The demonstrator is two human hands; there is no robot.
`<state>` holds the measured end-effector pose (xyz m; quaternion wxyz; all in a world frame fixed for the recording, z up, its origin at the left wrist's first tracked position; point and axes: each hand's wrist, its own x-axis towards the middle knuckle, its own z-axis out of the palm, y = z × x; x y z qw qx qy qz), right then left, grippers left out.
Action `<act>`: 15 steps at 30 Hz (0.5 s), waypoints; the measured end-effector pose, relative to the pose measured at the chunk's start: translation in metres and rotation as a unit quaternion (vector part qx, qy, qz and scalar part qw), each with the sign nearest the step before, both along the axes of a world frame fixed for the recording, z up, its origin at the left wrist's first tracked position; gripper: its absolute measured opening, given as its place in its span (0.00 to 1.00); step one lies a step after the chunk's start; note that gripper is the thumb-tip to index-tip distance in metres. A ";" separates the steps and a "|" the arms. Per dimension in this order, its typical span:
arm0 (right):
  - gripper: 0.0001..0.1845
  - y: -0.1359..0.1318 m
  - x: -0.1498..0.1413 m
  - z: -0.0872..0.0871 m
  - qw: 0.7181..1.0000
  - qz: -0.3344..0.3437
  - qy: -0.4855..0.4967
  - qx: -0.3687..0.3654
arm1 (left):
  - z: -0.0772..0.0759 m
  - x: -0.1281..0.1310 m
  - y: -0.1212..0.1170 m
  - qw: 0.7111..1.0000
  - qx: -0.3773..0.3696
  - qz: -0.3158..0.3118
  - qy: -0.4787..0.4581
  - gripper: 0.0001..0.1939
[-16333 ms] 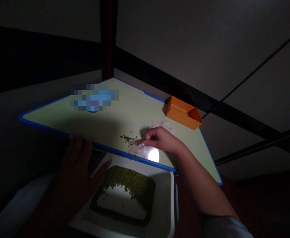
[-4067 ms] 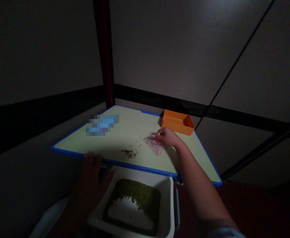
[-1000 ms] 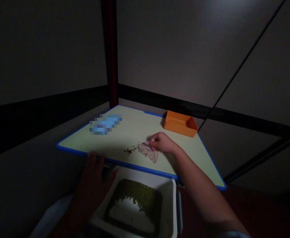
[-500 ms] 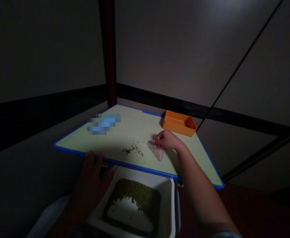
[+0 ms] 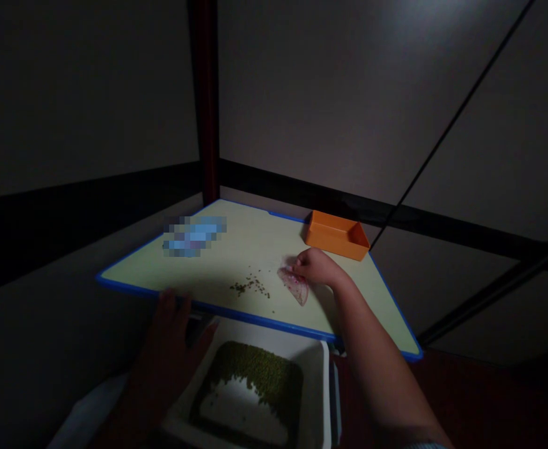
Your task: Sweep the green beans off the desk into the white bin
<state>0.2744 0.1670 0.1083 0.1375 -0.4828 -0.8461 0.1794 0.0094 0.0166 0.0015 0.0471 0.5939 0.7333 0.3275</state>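
Note:
My right hand (image 5: 317,265) is closed, its thumb and fingers pinching a translucent fan-shaped piece with pink marks (image 5: 295,288). That piece rests against the pale tabletop (image 5: 250,237), just right of a scatter of small brown grains (image 5: 250,285). At the table's blue front edge is my left hand (image 5: 173,337), dim in shadow with its fingers apart; nothing shows in it. Beneath that edge, right of the left hand, a white tub (image 5: 318,368) holds green pellets (image 5: 274,371), heaped toward its far side, with the pale bottom showing in the middle.
An orange open box (image 5: 334,240) stands at the table's far right corner. A blurred-out blue item (image 5: 194,237) lies at the left. Dark panelled walls (image 5: 349,112) meet behind the table, and a reddish floor (image 5: 470,393) shows at lower right.
The view has shifted very slightly. Both hands, the fan-shaped piece and the grains stay in almost the same places.

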 end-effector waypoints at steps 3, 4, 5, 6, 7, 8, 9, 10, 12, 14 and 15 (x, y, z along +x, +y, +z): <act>0.14 -0.001 -0.003 -0.002 0.999 0.027 0.041 -0.018 | 0.001 0.000 0.000 1.000 0.000 0.003 -0.007 0.43; 0.15 -0.001 -0.004 -0.003 0.998 0.025 0.050 -0.021 | 0.002 0.000 0.000 1.000 -0.003 0.001 -0.010 0.43; 0.15 -0.001 -0.004 -0.003 0.998 0.017 0.054 -0.022 | 0.002 0.000 0.000 1.000 -0.009 -0.001 -0.012 0.44; 0.16 0.000 -0.004 -0.003 0.998 0.006 0.051 -0.019 | 0.003 0.000 0.000 1.000 -0.013 -0.002 -0.014 0.44; 0.16 0.000 -0.005 -0.003 0.999 -0.006 0.044 -0.013 | 0.003 0.000 0.001 1.000 -0.015 -0.001 -0.015 0.45; 0.16 0.001 -0.006 -0.003 0.999 -0.016 0.034 -0.006 | 0.003 0.000 0.001 1.000 -0.016 0.001 -0.014 0.45; 0.15 0.002 -0.008 -0.003 0.999 -0.025 0.022 0.001 | 0.003 0.000 0.001 1.000 -0.017 0.002 -0.014 0.45; 0.15 0.003 -0.011 -0.004 0.999 -0.035 0.010 0.008 | 0.003 0.000 0.001 1.000 -0.017 0.004 -0.013 0.45; 0.16 0.004 -0.018 -0.004 0.998 -0.060 -0.013 0.023 | 0.003 0.000 0.000 1.000 -0.021 0.003 -0.013 0.46; 0.17 0.006 -0.027 -0.006 0.996 -0.076 -0.026 0.036 | 0.003 0.001 0.000 1.000 -0.025 0.001 -0.014 0.47; 0.17 0.006 -0.031 -0.007 0.995 -0.081 -0.026 0.042 | 0.003 0.001 0.000 1.000 -0.026 0.000 -0.014 0.47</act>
